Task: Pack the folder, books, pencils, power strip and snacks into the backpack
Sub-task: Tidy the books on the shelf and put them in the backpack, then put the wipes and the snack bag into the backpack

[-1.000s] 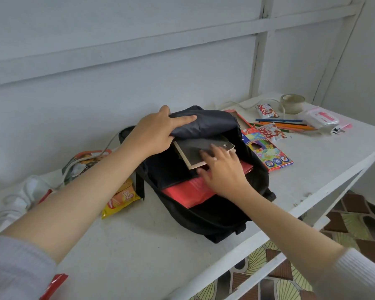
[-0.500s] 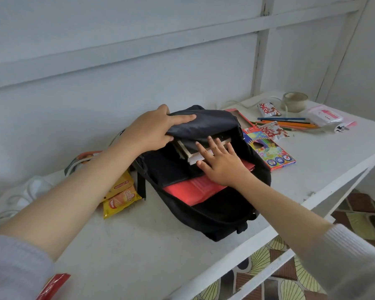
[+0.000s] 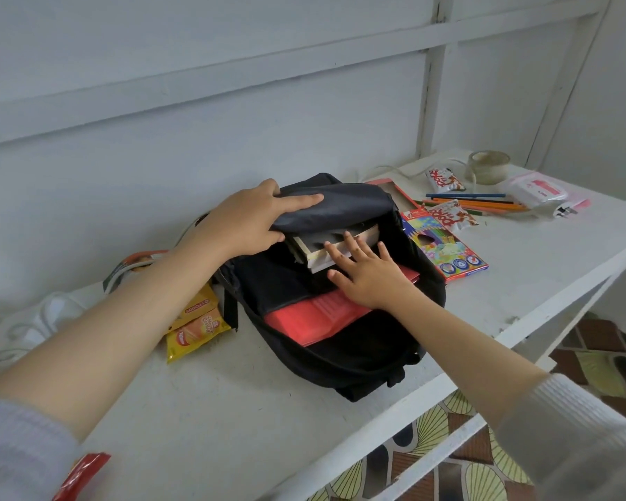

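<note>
A black backpack [image 3: 358,359] lies open on the white table [image 3: 232,410]. My left hand [image 3: 248,220] grips its top flap and holds it up. A red folder [image 3: 311,318] sticks out of the opening. Two books [image 3: 318,249] sit stacked under the flap, mostly inside. My right hand [image 3: 367,273] rests with straight spread fingers against the books' edges. Loose coloured pencils [image 3: 477,204] and a colourful pencil box [image 3: 445,247] lie right of the bag. Yellow snack packs [image 3: 192,327] lie to its left. A white power strip [image 3: 26,327] lies at far left, part hidden by my arm.
Two red-and-white snack packets [image 3: 443,179] [image 3: 450,215], a tape roll [image 3: 488,167] and a pink-and-white packet [image 3: 537,188] sit at the table's back right. A red wrapper [image 3: 80,475] shows at the bottom left. The table's front edge drops to a patterned floor [image 3: 467,464].
The dark book has slid deeper under the flap, pushed by my right hand, whose fingers now lie spread against the books' edges. My left hand has kept hold of the flap.
</note>
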Available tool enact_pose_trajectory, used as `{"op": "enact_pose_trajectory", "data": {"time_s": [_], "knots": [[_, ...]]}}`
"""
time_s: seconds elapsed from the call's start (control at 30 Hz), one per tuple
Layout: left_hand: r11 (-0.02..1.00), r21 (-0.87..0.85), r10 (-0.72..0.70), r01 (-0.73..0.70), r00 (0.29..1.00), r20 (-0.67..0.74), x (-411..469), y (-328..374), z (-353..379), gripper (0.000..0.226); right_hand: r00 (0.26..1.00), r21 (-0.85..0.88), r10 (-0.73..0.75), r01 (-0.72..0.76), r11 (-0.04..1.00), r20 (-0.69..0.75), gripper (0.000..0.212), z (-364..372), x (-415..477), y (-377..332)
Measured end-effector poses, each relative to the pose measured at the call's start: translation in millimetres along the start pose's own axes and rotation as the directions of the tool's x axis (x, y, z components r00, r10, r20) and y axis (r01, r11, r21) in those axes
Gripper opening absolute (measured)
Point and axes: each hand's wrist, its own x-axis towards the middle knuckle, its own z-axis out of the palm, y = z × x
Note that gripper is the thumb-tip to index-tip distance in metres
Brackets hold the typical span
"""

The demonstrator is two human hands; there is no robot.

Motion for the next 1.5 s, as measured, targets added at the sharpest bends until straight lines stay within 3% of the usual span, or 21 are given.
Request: {"op": "enact_pose_trajectory", "data": {"time_s": [0.13,0.2,0.37,0.5,0.67,0.87,1.0,1.13,1.3,1.4,1.5], "knots": [[0.997,0.059,-0.046,0.046,0.999,-0.004,-2.8,11.2,10.3,0.076,0.999,0.175,-0.011,0.004,0.984,0.041,0.050,-17.2,-23.9,13.1],[0.997,0.023,-0.079,0.080,0.996,-0.042,-4.6,25.2,18.0,0.068,1.000,0.279,0.020,-0.017,0.960,-0.006,0.040,-24.5,-44.6,31.0],[0.961,-0.275,-0.074,-0.001,0.962,-0.263,10.3,102.9,38.2,0.022,0.959,0.350,0.213,-0.139,0.927,-0.184,0.027,-39.1,-96.0,94.7],[0.871,-0.471,-0.032,-0.139,0.941,-0.338,40.5,189.6,62.7,0.023,0.890,0.344,0.391,-0.300,0.890,-0.235,0.026,-44.2,-113.8,160.9],[0.842,-0.528,0.015,-0.112,0.983,-0.185,77.2,278.6,102.5,0.041,0.835,0.383,0.495,-0.387,0.838,-0.240,0.028,-43.6,-122.4,238.9],[0.934,-0.345,-0.082,0.093,0.996,0.047,91.4,311.9,141.2,0.049,0.800,0.371,0.524,-0.410,0.833,-0.293,0.033,-47.3,-104.9,313.1],[0.935,-0.336,-0.098,0.114,0.993,0.064,93.0,312.8,146.3,0.048,0.783,0.325,0.525,-0.428,0.843,-0.332,0.037,-55.2,-79.6,356.0],[0.938,-0.320,-0.123,0.131,0.991,0.045,94.0,312.3,151.5,0.046,0.792,0.305,0.557,-0.481,0.822,-0.250,0.041,-65.3,-46.8,383.8],[0.876,-0.427,-0.238,0.222,0.971,0.015,95.8,311.5,149.7,0.046,0.737,0.461,0.652,-0.524,0.716,-0.175,0.042,-72.3,-11.2,394.0],[0.858,-0.444,-0.271,0.257,0.962,0.032,97.1,313.8,149.0,0.043,0.723,0.364,0.682,-0.609,0.705,-0.110,0.046,-73.9,6.5,402.7],[0.841,-0.473,-0.282,0.261,0.959,0.027,96.6,314.1,148.0,0.053,0.744,0.212,0.666,-0.643,0.736,-0.052,0.071,-77.2,13.6,400.1]]}}
